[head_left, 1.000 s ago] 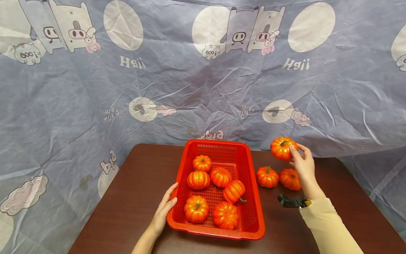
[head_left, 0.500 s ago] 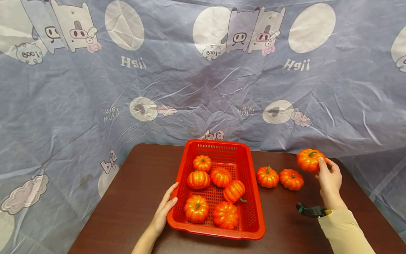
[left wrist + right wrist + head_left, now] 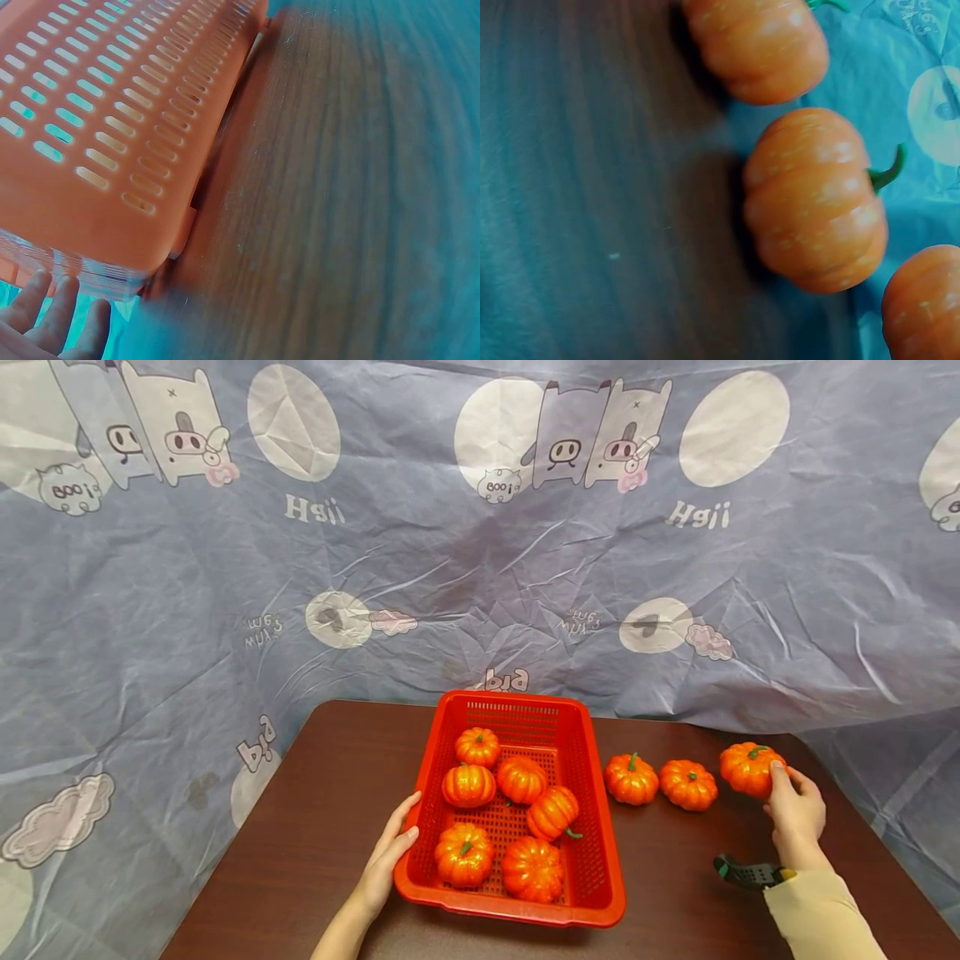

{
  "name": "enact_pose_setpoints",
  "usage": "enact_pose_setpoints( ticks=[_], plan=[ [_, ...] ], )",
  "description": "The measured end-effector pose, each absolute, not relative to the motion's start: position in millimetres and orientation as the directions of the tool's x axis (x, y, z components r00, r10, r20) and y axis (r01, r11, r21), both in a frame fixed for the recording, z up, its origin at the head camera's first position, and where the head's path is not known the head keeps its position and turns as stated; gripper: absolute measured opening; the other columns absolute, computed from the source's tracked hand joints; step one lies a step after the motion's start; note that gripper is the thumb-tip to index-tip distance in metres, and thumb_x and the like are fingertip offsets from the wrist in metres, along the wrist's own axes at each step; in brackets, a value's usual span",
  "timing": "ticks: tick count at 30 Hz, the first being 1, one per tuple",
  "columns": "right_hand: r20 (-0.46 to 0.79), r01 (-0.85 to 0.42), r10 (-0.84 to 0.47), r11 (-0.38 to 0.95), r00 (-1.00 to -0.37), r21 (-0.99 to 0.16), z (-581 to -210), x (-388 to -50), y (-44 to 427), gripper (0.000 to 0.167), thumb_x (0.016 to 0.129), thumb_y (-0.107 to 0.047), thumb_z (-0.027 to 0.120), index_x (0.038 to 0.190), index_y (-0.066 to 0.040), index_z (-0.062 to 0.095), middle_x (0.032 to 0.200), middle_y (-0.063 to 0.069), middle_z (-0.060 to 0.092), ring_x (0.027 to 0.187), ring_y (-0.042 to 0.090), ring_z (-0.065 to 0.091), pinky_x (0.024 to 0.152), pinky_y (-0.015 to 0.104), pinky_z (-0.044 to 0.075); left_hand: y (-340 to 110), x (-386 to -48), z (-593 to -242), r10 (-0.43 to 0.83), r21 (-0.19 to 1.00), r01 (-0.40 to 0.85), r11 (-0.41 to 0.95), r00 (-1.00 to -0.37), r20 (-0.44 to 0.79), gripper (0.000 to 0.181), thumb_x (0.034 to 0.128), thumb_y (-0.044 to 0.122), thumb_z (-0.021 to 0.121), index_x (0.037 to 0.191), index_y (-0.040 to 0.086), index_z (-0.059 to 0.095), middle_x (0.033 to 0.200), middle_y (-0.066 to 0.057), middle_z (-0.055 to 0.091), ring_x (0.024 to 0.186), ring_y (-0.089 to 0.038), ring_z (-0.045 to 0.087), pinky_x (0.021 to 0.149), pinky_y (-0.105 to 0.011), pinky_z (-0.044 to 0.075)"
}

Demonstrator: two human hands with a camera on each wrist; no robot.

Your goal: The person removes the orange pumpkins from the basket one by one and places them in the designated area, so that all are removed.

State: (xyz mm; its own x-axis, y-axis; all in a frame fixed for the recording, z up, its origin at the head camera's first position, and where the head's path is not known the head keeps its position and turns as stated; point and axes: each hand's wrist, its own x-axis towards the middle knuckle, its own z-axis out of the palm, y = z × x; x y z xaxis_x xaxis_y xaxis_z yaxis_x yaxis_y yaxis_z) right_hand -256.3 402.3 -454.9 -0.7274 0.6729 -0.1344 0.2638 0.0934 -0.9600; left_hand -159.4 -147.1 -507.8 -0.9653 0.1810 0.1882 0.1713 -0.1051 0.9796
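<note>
Held pumpkin (image 3: 747, 769): orange, ribbed, green stem upward, pinched in the right hand (image 3: 799, 810).
Table pumpkins (image 3: 688, 785): two, stems upward, left of the grip.
Basket (image 3: 510, 906): red, slotted, farther left, six pumpkins (image 3: 465, 856) inside, variously tilted.

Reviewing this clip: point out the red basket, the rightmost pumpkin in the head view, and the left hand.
Red basket (image 3: 510, 910): head view, near rim.
Rightmost pumpkin (image 3: 744, 772): head view, ribbed side below the stem.
Left hand (image 3: 385, 855): head view, middle of the hand.

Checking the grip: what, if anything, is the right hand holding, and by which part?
An orange pumpkin, held by its right side, not the stem.
</note>
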Motion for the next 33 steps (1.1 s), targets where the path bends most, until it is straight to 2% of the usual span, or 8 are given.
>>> enact_pose_setpoints(
  ticks=[5, 9, 20, 26, 27, 29, 31, 33],
  plan=[
    [-0.086, 0.318, 0.666, 0.235, -0.741, -0.919, -465.8, -253.5, 402.4, 0.073, 0.091, -0.053, 0.044, 0.143, -0.003, 0.035, 0.13, 0.02, 0.04, 0.051, 0.001, 0.044, 0.047, 0.016, 0.042, -146.9, -159.3, -508.3, 0.182, 0.979, 0.175, -0.103, -0.964, 0.192, 0.049, 0.0994, 0.019, 0.037, 0.147, 0.019, 0.028, 0.152, -0.009, 0.021, 0.133, -0.023, 0.028, 0.101, -0.02, 0.029],
    [-0.077, 0.339, 0.655, 0.283, -0.752, -0.897, -469.7, -251.3, 402.3, 0.074, 0.091, -0.054, 0.039, 0.143, -0.001, 0.034, 0.136, 0.025, 0.038, 0.05, 0.001, 0.043, 0.046, 0.017, 0.041, -146.9, -159.1, -508.3, 0.179, 0.979, 0.177, -0.098, -0.965, 0.192, 0.049, 0.0991, 0.019, 0.037, 0.147, 0.019, 0.028, 0.152, -0.008, 0.021, 0.134, -0.023, 0.027, 0.101, -0.02, 0.028],
    [-0.076, 0.389, 0.649, 0.354, -0.757, -0.85, -481.6, -252.1, 408.4, 0.074, 0.091, -0.055, 0.038, 0.14, 0.0, 0.039, 0.123, 0.027, 0.045, 0.047, 0.006, 0.046, 0.05, 0.027, 0.04, -146.9, -159.2, -508.1, 0.176, 0.98, 0.169, -0.102, -0.967, 0.185, 0.049, 0.0992, 0.019, 0.037, 0.147, 0.019, 0.028, 0.152, -0.008, 0.022, 0.133, -0.023, 0.029, 0.1, -0.02, 0.03],
    [-0.115, 0.36, 0.613, 0.293, -0.782, -0.885, -485.7, -251.3, 409.7, 0.074, 0.093, -0.048, 0.04, 0.139, 0.01, 0.032, 0.125, 0.033, 0.042, 0.046, 0.003, 0.053, 0.047, 0.021, 0.047, -146.9, -159.6, -508.1, 0.18, 0.98, 0.17, -0.106, -0.966, 0.187, 0.049, 0.0993, 0.019, 0.037, 0.147, 0.019, 0.028, 0.152, -0.009, 0.022, 0.132, -0.022, 0.03, 0.1, -0.021, 0.03],
    [-0.119, 0.349, 0.608, 0.275, -0.785, -0.896, -485.7, -251.4, 409.5, 0.074, 0.093, -0.046, 0.041, 0.139, 0.011, 0.031, 0.121, 0.033, 0.043, 0.046, 0.003, 0.054, 0.047, 0.02, 0.048, -147.0, -159.7, -508.0, 0.18, 0.979, 0.172, -0.106, -0.965, 0.189, 0.049, 0.0993, 0.019, 0.037, 0.147, 0.019, 0.028, 0.152, -0.009, 0.022, 0.132, -0.022, 0.03, 0.1, -0.021, 0.03],
    [-0.124, 0.33, 0.6, 0.246, -0.79, -0.911, -485.2, -251.5, 409.4, 0.074, 0.093, -0.044, 0.042, 0.138, 0.013, 0.031, 0.104, 0.026, 0.054, 0.047, 0.001, 0.055, 0.049, 0.02, 0.049, -146.9, -159.8, -508.0, 0.178, 0.979, 0.174, -0.105, -0.965, 0.191, 0.049, 0.0992, 0.019, 0.037, 0.147, 0.019, 0.028, 0.152, -0.009, 0.022, 0.132, -0.022, 0.03, 0.101, -0.021, 0.03],
    [-0.137, 0.321, 0.591, 0.218, -0.795, -0.921, -485.0, -251.6, 409.7, 0.073, 0.093, -0.042, 0.043, 0.137, 0.015, 0.031, 0.082, 0.011, 0.06, 0.047, 0.0, 0.055, 0.05, 0.019, 0.049, -147.0, -159.8, -508.1, 0.178, 0.979, 0.176, -0.104, -0.965, 0.192, 0.049, 0.0992, 0.018, 0.037, 0.147, 0.018, 0.028, 0.152, -0.009, 0.022, 0.132, -0.022, 0.03, 0.101, -0.02, 0.03],
    [-0.15, 0.325, 0.578, 0.211, -0.802, -0.922, -484.3, -251.0, 410.1, 0.072, 0.094, -0.042, 0.042, 0.136, 0.016, 0.032, 0.067, -0.004, 0.057, 0.048, 0.0, 0.055, 0.05, 0.019, 0.049, -147.0, -159.8, -508.1, 0.179, 0.979, 0.177, -0.103, -0.965, 0.193, 0.048, 0.0993, 0.018, 0.037, 0.147, 0.018, 0.028, 0.152, -0.009, 0.022, 0.132, -0.023, 0.03, 0.101, -0.02, 0.03]
  ],
)
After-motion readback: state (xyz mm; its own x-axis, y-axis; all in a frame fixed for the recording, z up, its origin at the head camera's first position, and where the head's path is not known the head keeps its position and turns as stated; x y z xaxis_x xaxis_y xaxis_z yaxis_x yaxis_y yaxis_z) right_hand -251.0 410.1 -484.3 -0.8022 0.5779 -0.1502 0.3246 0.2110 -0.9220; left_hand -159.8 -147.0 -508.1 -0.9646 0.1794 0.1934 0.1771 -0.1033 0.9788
